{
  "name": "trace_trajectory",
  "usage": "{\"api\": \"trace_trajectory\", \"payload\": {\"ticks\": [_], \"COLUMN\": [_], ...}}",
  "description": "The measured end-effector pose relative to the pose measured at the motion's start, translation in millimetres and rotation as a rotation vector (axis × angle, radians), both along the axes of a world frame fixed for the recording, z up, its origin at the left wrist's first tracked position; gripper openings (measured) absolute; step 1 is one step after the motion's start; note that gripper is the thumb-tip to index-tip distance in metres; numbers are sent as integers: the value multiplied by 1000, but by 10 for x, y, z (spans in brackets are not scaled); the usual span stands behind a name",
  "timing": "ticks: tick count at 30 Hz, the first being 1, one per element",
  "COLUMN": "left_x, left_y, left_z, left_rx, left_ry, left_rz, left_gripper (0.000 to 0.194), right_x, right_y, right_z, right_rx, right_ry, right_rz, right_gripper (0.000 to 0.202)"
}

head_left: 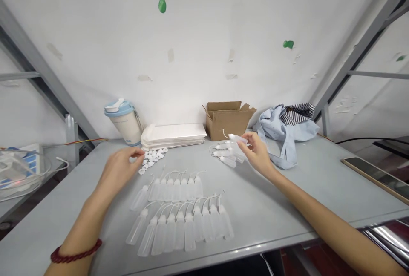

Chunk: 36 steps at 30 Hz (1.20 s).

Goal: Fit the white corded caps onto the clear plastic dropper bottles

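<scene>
My right hand [254, 150] pinches a small translucent bottle [238, 139] with a thin curved tube, above a few similar bottles [227, 161] lying on the table. The fingertips of my left hand [123, 165] are pressed together at the left edge of a pile of small white caps [154, 156]; whatever they hold is too small to make out. Between my arms lie two rows of translucent bottles with thin tubes, a back row [175, 188] and a front row [180, 229], each of several bottles.
Along the wall on the grey table [271, 208] stand a lidded cup [124, 125], a stack of white flat packs [177, 133], an open cardboard box [228, 122] and a light blue cloth bag [281, 129]. A phone [380, 178] lies at the right.
</scene>
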<state>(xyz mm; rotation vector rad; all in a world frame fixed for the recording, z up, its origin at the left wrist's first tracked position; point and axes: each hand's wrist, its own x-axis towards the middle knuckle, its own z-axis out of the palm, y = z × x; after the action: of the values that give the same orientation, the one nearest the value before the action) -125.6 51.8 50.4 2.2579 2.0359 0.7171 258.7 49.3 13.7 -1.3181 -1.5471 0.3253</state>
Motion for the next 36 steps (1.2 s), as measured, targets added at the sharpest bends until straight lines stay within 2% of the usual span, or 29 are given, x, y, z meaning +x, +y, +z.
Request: {"api": "trace_trajectory", "payload": {"ticks": [4,9,12,14,16,19,21,23,26,29,32,36], "left_x": [94,148,143,143,147,150,146,139,124,86,-4,-160], "left_y": [42,48,64,80,98,120,127,130,127,119,109,102], "left_z": [-164,-263,-283,-295,-311,-342,-358,-362,-339,-277,-199,-138], "left_rx": [-59,-95,-133,-155,-174,-190,-192,-194,-205,-217,-236,-253], "left_ry": [92,183,218,229,228,207,189,170,136,85,32,18], "left_rz": [-115,-106,-115,-111,-101,-78,-65,-67,-81,-101,-101,-26], "left_gripper": [21,28,29,29,27,23,22,23,24,23,23,21], "right_x": [11,41,37,10,-50,-203,-319,-422,-517,-529,-510,-510], "right_y": [82,164,124,20,-151,-471,-662,-790,-851,-824,-794,-777], "right_z": [-103,-160,-101,8,161,368,423,407,327,280,287,305], "right_rx": [-47,-99,-116,-126,-180,-403,-558,-653,-592,-559,-646,-753], "right_ry": [-101,-137,-115,-116,-143,-247,-373,-512,-684,-731,-685,-650], "right_rz": [13,48,30,34,110,415,662,820,837,789,811,836], "right_gripper": [25,21,27,27,21,17,22,25,34,41,42,42]}}
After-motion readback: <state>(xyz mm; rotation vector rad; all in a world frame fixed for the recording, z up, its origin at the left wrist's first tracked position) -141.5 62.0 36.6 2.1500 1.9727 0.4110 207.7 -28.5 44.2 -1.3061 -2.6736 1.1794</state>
